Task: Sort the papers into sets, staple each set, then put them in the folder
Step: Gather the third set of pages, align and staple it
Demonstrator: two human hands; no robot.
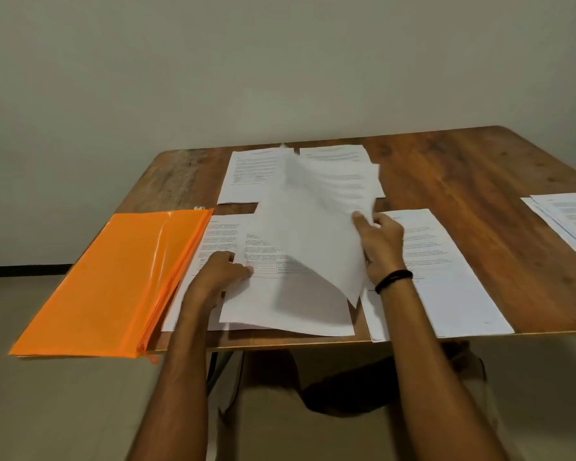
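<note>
Sorting step — right hand (381, 242) pinches lifted sheet (313, 234) by its edge above centre pile (280, 314), left hand (222, 272) flat on it, gripping nothing; next, likely laying sheet on matching pile — orange folder (113, 277) at table's left, stapling pending.
</note>
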